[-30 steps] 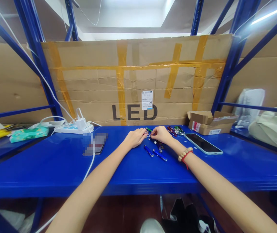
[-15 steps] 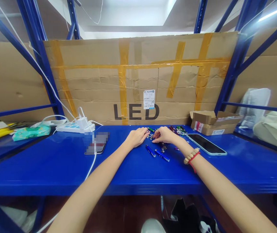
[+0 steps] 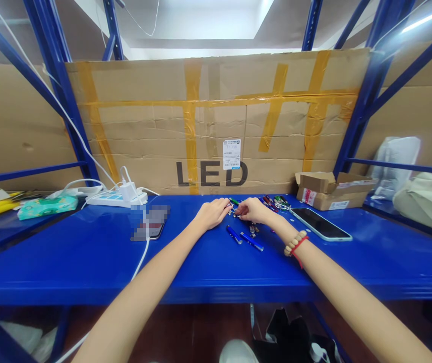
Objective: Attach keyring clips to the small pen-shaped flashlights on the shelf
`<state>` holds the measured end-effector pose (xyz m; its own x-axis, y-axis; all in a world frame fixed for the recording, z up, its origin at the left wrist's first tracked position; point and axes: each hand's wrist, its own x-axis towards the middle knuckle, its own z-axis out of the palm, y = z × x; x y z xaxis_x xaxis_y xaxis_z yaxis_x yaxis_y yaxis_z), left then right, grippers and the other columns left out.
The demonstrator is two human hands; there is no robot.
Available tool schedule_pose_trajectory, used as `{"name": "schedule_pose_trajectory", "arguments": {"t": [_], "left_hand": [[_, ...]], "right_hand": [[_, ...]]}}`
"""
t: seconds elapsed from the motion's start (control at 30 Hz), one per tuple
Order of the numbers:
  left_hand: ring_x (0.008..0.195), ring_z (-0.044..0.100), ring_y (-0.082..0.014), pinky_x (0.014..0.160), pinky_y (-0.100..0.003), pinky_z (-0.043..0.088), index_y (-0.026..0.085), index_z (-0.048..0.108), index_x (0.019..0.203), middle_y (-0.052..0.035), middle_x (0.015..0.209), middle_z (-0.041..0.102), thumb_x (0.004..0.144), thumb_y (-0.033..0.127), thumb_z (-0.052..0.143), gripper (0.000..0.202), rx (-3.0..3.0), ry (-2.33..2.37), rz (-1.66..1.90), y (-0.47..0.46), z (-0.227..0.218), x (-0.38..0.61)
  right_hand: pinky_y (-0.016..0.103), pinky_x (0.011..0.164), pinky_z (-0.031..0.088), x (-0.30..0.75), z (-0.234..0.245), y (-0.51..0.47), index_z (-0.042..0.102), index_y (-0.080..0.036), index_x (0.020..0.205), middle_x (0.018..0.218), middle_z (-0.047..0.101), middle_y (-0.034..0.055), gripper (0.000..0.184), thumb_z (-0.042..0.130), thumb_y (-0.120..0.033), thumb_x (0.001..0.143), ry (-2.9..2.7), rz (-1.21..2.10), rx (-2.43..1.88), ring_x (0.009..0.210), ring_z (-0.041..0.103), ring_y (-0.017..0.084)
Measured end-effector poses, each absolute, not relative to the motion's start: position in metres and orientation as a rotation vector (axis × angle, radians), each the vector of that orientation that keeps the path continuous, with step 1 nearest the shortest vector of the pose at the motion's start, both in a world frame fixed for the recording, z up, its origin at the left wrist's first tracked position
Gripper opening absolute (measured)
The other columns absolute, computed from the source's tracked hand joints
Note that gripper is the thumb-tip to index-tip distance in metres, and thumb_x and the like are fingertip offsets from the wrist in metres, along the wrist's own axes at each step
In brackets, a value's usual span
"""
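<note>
My left hand (image 3: 211,214) and my right hand (image 3: 252,210) rest close together on the blue shelf (image 3: 87,257), fingertips meeting over a small metal piece that is too small to name. Both hands have their fingers curled in a pinch. Two blue pen-shaped lights (image 3: 245,238) lie just in front of my right hand. Several more small lights in red and green (image 3: 274,202) lie behind it with key rings. A beaded bracelet (image 3: 294,244) is on my right wrist.
A phone (image 3: 320,224) lies face up to the right, another phone (image 3: 150,227) on a white cable to the left. A power strip (image 3: 117,199) and tissue pack (image 3: 47,206) sit at back left, an open cardboard box (image 3: 331,190) at back right. A taped cardboard sheet marked LED stands behind.
The hands stay together over the small lights, with only slight finger shifts. The view has moved a little.
</note>
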<state>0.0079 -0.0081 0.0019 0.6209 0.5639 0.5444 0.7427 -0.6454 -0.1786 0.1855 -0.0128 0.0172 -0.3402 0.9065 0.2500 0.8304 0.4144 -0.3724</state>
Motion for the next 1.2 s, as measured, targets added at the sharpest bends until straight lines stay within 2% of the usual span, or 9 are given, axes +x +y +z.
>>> {"name": "schedule_pose_trajectory", "arguments": {"t": [0.07, 0.23, 0.47, 0.63, 0.93, 1.2], "left_hand": [[0.090, 0.055, -0.0138, 0.063, -0.022, 0.039, 0.019, 0.046, 0.095, -0.0038, 0.095, 0.061, 0.092, 0.037, 0.017, 0.034, -2.468, -1.055, -0.630, -0.009, 0.003, 0.008], [0.091, 0.054, -0.0137, 0.065, -0.021, 0.039, 0.020, 0.046, 0.096, -0.0042, 0.096, 0.060, 0.092, 0.037, 0.017, 0.034, -2.481, -1.070, -0.630, -0.009, 0.002, 0.008], [0.092, 0.054, -0.0141, 0.065, -0.022, 0.039, 0.020, 0.046, 0.096, -0.0038, 0.097, 0.060, 0.092, 0.037, 0.017, 0.034, -2.469, -1.045, -0.637, -0.006, 0.000, 0.008], [0.093, 0.054, -0.0143, 0.065, -0.022, 0.039, 0.020, 0.045, 0.097, -0.0031, 0.098, 0.060, 0.092, 0.037, 0.017, 0.033, -2.477, -1.038, -0.644, -0.007, 0.001, 0.008], [0.093, 0.054, -0.0144, 0.064, -0.022, 0.038, 0.019, 0.045, 0.096, -0.0036, 0.097, 0.060, 0.092, 0.036, 0.017, 0.032, -2.466, -1.044, -0.619, -0.006, 0.000, 0.008], [0.092, 0.055, -0.0139, 0.063, -0.022, 0.039, 0.019, 0.045, 0.095, -0.0028, 0.097, 0.060, 0.092, 0.036, 0.017, 0.033, -2.450, -1.034, -0.621, -0.005, 0.000, 0.007]], "right_hand": [[0.018, 0.062, 0.048, 0.186, 0.015, -0.012, 0.068, -0.013, 0.080, 0.077, 0.070, 0.0042, 0.021, 0.060, -0.006, 0.062, -2.273, 0.227, -1.460, 0.067, 0.063, 0.013], [0.019, 0.060, 0.045, 0.188, 0.013, -0.013, 0.068, -0.020, 0.081, 0.079, 0.070, 0.0015, 0.015, 0.060, -0.023, 0.069, -2.279, 0.054, -1.536, 0.074, 0.063, 0.014], [0.020, 0.059, 0.041, 0.188, 0.017, -0.017, 0.067, -0.026, 0.082, 0.081, 0.069, -0.0022, 0.015, 0.059, -0.025, 0.070, -2.273, -0.056, -1.654, 0.078, 0.062, 0.014], [0.023, 0.062, 0.042, 0.188, 0.013, -0.014, 0.065, -0.027, 0.092, 0.095, 0.066, 0.0004, 0.023, 0.048, -0.037, 0.079, -2.197, -0.181, -1.633, 0.084, 0.060, 0.016], [0.024, 0.071, 0.043, 0.184, 0.002, -0.008, 0.066, -0.024, 0.094, 0.099, 0.063, 0.0032, 0.023, 0.051, -0.032, 0.079, -2.319, -0.231, -1.581, 0.094, 0.056, 0.018], [0.022, 0.062, 0.040, 0.183, 0.002, -0.006, 0.066, -0.023, 0.087, 0.087, 0.067, 0.0000, 0.016, 0.057, -0.026, 0.074, -2.235, -0.104, -1.534, 0.081, 0.059, 0.015]]}}
